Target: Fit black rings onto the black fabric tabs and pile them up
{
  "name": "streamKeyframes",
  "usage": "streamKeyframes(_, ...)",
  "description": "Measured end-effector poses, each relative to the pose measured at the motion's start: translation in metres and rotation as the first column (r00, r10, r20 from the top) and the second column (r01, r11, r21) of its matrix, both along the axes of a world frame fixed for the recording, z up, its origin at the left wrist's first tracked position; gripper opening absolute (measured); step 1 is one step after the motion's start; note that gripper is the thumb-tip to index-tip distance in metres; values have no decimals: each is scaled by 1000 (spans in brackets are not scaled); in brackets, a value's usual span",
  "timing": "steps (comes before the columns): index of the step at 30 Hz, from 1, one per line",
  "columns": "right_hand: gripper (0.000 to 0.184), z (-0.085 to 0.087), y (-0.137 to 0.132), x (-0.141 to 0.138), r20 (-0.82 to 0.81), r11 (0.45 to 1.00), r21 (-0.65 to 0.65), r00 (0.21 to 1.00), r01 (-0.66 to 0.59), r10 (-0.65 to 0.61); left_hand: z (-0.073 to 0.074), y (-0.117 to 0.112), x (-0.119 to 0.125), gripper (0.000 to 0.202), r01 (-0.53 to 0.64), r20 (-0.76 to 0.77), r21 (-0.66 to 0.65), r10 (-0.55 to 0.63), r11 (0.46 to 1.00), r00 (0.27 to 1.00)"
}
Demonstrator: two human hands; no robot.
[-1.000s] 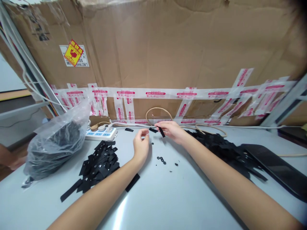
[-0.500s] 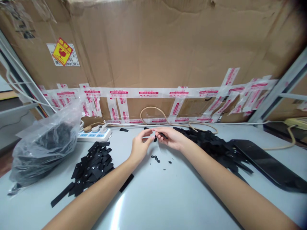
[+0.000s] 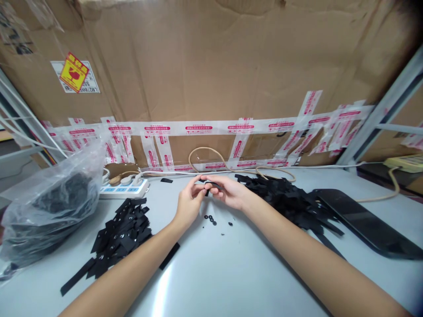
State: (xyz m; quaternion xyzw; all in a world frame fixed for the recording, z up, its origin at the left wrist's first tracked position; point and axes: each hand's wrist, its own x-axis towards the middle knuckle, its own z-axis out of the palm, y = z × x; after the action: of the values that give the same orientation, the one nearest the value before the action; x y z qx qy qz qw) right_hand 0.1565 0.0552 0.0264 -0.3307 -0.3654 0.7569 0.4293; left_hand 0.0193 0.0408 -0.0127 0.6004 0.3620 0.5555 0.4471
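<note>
My left hand (image 3: 190, 202) and my right hand (image 3: 228, 192) meet fingertip to fingertip above the table. Between them is a small black fabric strip (image 3: 214, 185), pinched by the fingers of both hands and partly hidden by them. Below the hands, several small black rings (image 3: 210, 218) lie close together, with another dark round piece (image 3: 230, 224) to their right. Left of my left forearm spreads a pile of black strips (image 3: 124, 235), several bearing shiny metal rings. Behind my right forearm is a larger heap of black strips (image 3: 287, 198).
A clear plastic bag (image 3: 53, 207) of dark pieces stands at far left beside a white power strip (image 3: 124, 189) with plugs. A black flat tray-like object (image 3: 366, 222) lies at right. Behind the table (image 3: 211, 281) rises a large taped cardboard box (image 3: 198, 66), with cables along its foot.
The whole scene has shifted slightly left in view as the head turned. Both hands keep their pinch on the strip, which now shows at a somewhat flatter angle.
</note>
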Motion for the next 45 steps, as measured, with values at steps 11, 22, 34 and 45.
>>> streamKeyframes(11, 15, -24, 5, 1, 590, 764, 634, 716, -124, -374, 3, 4, -5, 12, -345, 120, -103, 356, 933, 927)
streamKeyframes(22, 13, -31, 0, -12, 695, 483, 717, 462, -503, -551, 3, 3, -4, 21, -328, 75, -102, 336, 939, 939)
streamKeyframes(34, 6, -26, 0, -10, 769, 589, 639, 382, -495, -513, -1, 6, -5, 15, -271, 15, -74, 273, 960, 962)
streamKeyframes(45, 8, -32, 6, -4, 669, 707, 650, 650, -278, -360, -3, 7, -6, 16, -321, -22, -50, 320, 946, 947)
